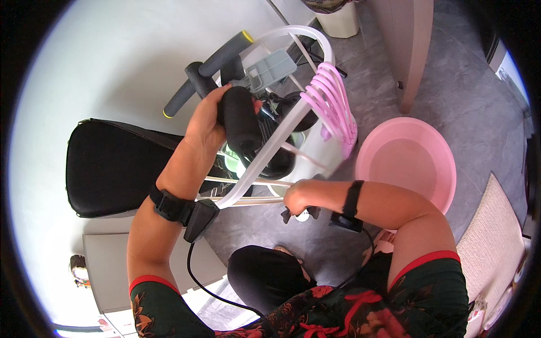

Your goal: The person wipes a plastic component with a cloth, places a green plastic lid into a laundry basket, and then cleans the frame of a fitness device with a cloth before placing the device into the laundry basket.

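My left hand (207, 121) is wrapped round a thick black padded cylinder (241, 121) above the upper part of a white-framed rack (282, 132). Right beside it stand grey foam-covered bars (225, 54) with yellow ends. A grey plastic tray-like piece (270, 70) lies just past my fingers. Lower down, next to the rack's pale rails (248, 200), my right hand (298, 195) is closed on a dark cloth-like piece (309, 213). A small white round thing (302, 217) shows under that hand; its kind is unclear.
Pink hangers (332, 107) hang on the rack's right side. A pink basin (406, 158) stands on the grey floor to the right, near a door (403, 50). A black case (121, 169) leans at the left wall. A beige mat (493, 248) lies far right.
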`<state>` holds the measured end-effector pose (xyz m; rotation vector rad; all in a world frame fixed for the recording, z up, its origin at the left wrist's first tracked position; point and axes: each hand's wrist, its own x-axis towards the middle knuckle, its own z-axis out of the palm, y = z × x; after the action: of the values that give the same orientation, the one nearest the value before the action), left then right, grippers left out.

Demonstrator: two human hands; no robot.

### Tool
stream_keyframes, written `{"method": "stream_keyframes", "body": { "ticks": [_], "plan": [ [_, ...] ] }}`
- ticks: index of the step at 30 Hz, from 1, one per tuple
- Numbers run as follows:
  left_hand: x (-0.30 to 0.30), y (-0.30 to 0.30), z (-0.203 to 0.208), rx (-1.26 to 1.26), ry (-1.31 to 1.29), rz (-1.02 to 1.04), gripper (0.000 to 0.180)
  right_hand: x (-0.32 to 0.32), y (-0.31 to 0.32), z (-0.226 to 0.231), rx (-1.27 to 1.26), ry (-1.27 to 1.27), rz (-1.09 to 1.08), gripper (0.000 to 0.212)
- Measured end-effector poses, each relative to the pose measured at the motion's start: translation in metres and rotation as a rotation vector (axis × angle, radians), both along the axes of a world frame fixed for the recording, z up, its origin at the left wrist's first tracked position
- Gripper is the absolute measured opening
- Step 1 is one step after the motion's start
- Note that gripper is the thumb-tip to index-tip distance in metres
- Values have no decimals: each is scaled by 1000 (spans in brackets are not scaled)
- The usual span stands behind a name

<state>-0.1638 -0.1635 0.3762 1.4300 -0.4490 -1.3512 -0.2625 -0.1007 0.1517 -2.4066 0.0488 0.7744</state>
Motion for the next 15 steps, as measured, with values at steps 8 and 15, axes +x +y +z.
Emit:
{"method": "stream_keyframes", "body": {
  "ticks": [8,15],
  "plan": [
    [4,17,-7,-10,37,-122,45,6,0,-4,-27,26,60,40],
    [10,16,-11,13,-144,-220,45,8,1,-7,-3,33,68,26]
  ]
}}
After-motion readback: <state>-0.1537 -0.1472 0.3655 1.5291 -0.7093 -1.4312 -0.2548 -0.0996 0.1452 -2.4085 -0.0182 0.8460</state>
